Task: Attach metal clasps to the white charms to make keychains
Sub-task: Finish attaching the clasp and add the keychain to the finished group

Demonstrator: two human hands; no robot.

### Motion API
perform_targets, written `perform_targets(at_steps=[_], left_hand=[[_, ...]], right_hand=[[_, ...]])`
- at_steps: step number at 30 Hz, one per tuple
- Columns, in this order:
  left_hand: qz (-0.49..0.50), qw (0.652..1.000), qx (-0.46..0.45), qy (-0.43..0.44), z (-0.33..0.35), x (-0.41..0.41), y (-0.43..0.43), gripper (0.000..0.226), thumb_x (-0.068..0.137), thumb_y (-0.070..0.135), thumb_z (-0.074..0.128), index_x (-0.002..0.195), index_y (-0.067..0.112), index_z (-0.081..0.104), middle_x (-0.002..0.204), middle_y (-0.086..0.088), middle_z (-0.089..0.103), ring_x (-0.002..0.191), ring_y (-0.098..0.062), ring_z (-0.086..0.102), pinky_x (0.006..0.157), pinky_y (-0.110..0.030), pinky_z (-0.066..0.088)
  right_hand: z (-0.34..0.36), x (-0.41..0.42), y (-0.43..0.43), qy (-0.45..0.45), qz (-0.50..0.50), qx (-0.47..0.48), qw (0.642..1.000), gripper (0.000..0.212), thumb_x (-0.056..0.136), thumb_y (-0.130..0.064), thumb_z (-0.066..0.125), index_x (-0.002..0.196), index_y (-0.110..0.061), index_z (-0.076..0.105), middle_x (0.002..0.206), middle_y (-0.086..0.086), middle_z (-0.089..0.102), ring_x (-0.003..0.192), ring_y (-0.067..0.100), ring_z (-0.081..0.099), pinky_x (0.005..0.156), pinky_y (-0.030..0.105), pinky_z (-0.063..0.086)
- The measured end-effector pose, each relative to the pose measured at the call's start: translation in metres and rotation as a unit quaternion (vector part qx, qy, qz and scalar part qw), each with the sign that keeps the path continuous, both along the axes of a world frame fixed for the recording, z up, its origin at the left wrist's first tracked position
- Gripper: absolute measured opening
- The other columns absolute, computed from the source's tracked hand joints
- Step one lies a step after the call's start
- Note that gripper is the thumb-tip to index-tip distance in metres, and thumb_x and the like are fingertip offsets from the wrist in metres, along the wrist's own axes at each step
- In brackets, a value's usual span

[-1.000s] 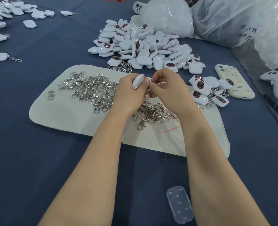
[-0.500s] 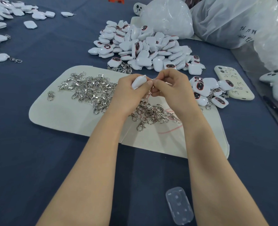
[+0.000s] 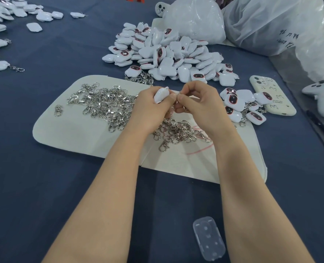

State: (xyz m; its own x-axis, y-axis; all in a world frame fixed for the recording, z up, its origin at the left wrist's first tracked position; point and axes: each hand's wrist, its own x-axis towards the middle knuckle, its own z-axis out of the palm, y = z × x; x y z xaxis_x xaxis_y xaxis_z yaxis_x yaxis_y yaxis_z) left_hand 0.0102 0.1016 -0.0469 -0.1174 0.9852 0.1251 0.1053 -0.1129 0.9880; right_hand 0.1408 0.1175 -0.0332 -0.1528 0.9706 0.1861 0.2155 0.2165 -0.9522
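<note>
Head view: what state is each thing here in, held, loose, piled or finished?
left hand: grips the white charm.
right hand: pinches a metal clasp at that charm's tip.
loose clasps: heaped on the mat.
charm pile: heaped behind the mat.
finished keychains: clasps attached, lying beside the phone.
phone: face down.

White charm (image 3: 160, 94): turned in the left hand (image 3: 148, 111); a second ago edge-on and steeply tilted, now showing more of its broad back.
Right hand (image 3: 201, 105): knuckles raised half a second ago, now lower; thumb and forefinger pinch the metal clasp (image 3: 177, 94) at the charm's end.
</note>
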Motion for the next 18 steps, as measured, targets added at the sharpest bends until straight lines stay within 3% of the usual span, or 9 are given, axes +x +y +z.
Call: perform_targets(at_steps=[2, 4, 7, 9, 11, 13, 18], left_hand=[[-0.004, 0.999, -0.022, -0.046, 0.0012, 0.0014, -0.0008, 0.008, 0.091, 0.019, 0.061, 0.089, 0.020, 0.054, 0.068, 0.003, 0.064, 0.047, -0.006, 0.056, 0.047, -0.022, 0.047], [-0.002, 0.993, -0.061, -0.097, 0.0025, 0.0021, -0.0011, 0.017, 0.091, 0.022, 0.059, 0.095, 0.020, 0.042, 0.083, -0.008, 0.064, 0.047, -0.009, 0.060, 0.040, -0.019, 0.043], [-0.029, 0.984, -0.093, -0.149, 0.0046, 0.0031, -0.0014, 0.008, 0.092, 0.017, 0.048, 0.094, 0.016, 0.040, 0.090, -0.019, 0.061, 0.049, -0.015, 0.062, 0.040, -0.021, 0.044], [-0.043, 0.986, -0.080, -0.139, 0.0034, 0.0029, -0.0015, 0.008, 0.094, 0.015, 0.049, 0.100, 0.010, 0.045, 0.093, -0.022, 0.060, 0.054, -0.013, 0.064, 0.047, -0.023, 0.050], [-0.054, 0.989, -0.057, -0.123, 0.0019, 0.0023, -0.0021, 0.015, 0.095, 0.014, 0.052, 0.105, 0.003, 0.047, 0.087, -0.015, 0.064, 0.058, -0.011, 0.067, 0.054, -0.022, 0.054], [-0.055, 0.992, -0.047, -0.099, 0.0023, 0.0017, -0.0030, 0.015, 0.096, 0.015, 0.053, 0.104, 0.003, 0.049, 0.080, -0.010, 0.066, 0.058, -0.010, 0.066, 0.056, -0.021, 0.054], [-0.025, 0.998, -0.053, -0.002, 0.0018, -0.0001, -0.0013, 0.014, 0.095, 0.020, 0.051, 0.103, 0.008, 0.050, 0.081, -0.010, 0.059, 0.045, -0.006, 0.049, 0.044, -0.019, 0.042]], right_hand=[[-0.0022, 0.0008, 0.0024, -0.019, -0.043, 0.012, 0.999, 0.016, 0.088, 0.000, 0.058, 0.080, -0.012, 0.052, 0.073, 0.001, 0.059, 0.059, 0.009, 0.066, 0.070, 0.032, 0.059], [-0.0040, 0.0011, 0.0047, -0.033, -0.083, 0.023, 0.996, 0.019, 0.089, -0.002, 0.057, 0.078, -0.017, 0.051, 0.073, -0.001, 0.059, 0.058, 0.007, 0.065, 0.075, 0.039, 0.058], [-0.0059, -0.0010, 0.0045, -0.072, -0.098, 0.053, 0.991, 0.022, 0.089, -0.006, 0.057, 0.077, -0.023, 0.050, 0.073, -0.001, 0.062, 0.059, 0.006, 0.066, 0.072, 0.031, 0.056], [-0.0063, -0.0028, 0.0023, -0.113, -0.092, 0.074, 0.987, 0.024, 0.089, -0.009, 0.058, 0.075, -0.026, 0.048, 0.074, -0.002, 0.064, 0.058, 0.002, 0.065, 0.063, 0.016, 0.049], [-0.0060, -0.0026, 0.0015, -0.131, -0.091, 0.085, 0.984, 0.024, 0.088, -0.009, 0.057, 0.076, -0.028, 0.048, 0.076, -0.005, 0.064, 0.059, 0.002, 0.064, 0.057, 0.010, 0.044], [-0.0058, -0.0023, 0.0010, -0.134, -0.085, 0.088, 0.983, 0.019, 0.088, -0.007, 0.055, 0.079, -0.024, 0.050, 0.075, -0.007, 0.062, 0.059, 0.004, 0.063, 0.056, 0.011, 0.044], [-0.0067, -0.0048, 0.0005, -0.136, -0.062, 0.092, 0.984, 0.012, 0.088, -0.004, 0.054, 0.085, -0.015, 0.052, 0.071, -0.007, 0.060, 0.059, 0.007, 0.064, 0.060, 0.017, 0.047]])
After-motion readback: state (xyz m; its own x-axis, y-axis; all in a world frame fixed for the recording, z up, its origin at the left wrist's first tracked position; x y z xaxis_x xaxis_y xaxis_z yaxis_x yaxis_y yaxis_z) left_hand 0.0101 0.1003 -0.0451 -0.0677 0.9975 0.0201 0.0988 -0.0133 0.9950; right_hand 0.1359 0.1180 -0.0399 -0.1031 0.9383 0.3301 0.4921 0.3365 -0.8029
